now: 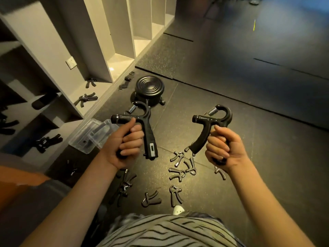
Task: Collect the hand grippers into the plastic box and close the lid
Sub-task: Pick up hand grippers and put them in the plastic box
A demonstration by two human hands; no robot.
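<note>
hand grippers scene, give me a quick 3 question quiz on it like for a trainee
1. True or false: the left hand holds nothing.
2. The plastic box sits: A) in the left hand, B) on the floor, C) on a chair.
3. Fill in: the right hand grips a ____.
Key: 1 false; 2 B; 3 hand gripper.

The left hand [124, 145] is covering a corner of the plastic box [80, 138]; left of it, shelved grippers [8, 124] are running off the edge.
</note>
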